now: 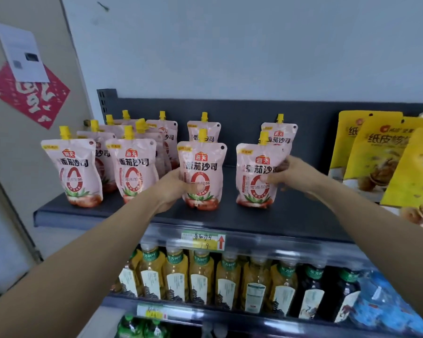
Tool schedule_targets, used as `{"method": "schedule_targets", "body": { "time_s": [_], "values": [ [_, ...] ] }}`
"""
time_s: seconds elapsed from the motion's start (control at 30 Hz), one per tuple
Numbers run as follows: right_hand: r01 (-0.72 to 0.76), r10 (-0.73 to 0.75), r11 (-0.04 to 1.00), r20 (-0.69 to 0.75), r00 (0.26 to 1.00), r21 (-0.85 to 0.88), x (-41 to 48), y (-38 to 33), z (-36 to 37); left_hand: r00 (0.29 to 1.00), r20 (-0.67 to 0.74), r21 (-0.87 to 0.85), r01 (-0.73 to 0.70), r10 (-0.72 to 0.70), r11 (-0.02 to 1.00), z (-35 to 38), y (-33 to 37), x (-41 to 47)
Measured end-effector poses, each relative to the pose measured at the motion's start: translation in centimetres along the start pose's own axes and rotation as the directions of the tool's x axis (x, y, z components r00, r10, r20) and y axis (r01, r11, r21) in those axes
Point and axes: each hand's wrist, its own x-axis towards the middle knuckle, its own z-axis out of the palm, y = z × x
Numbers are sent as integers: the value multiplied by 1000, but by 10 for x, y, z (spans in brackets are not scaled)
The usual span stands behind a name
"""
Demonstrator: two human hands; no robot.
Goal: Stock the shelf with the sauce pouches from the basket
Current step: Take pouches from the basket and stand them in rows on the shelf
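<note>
Several pink sauce pouches with yellow caps stand upright on the dark top shelf [230, 215]. My left hand [175, 185] grips the front middle pouch [202, 172] by its left side, with the thumb across its front. My right hand [287, 175] holds the front right pouch [255, 169] by its right edge. Both pouches rest on the shelf near its front. More pouches [132, 164] stand in rows to the left, and one stands behind each held pouch. The basket is out of view.
Yellow snack bags [381, 154] fill the shelf's right end. Below, a price tag [203, 240] hangs on the shelf edge above a row of drink bottles [200, 274]. A beige door with a red decoration [29, 98] stands at the left.
</note>
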Motion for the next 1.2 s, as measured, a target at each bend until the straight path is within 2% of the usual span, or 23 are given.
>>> {"method": "schedule_targets", "body": {
  "time_s": [0.1,0.3,0.53,0.8,1.03,1.2],
  "values": [
    [-28,27,999,35,999,31,6,14,4,999,-38,-21,-14,14,1000,0,-2,7],
    [-32,41,996,-107,993,85,42,17,11,982,-188,-50,-40,29,998,4,0,28],
    [-22,47,993,-221,974,113,100,10,12,974,-228,-95,-23,0,995,-4,-2,66],
    [-47,75,992,-253,965,115,149,21,25,968,-252,-68,7,-24,998,-19,-8,100],
    [-11,12,1000,-286,958,4,162,22,27,963,-270,-88,-26,1,996,-20,-12,109],
    [-26,3,997,-320,948,-68,166,21,29,967,-252,-61,12,-27,998,-24,-12,115]
  ]
}}
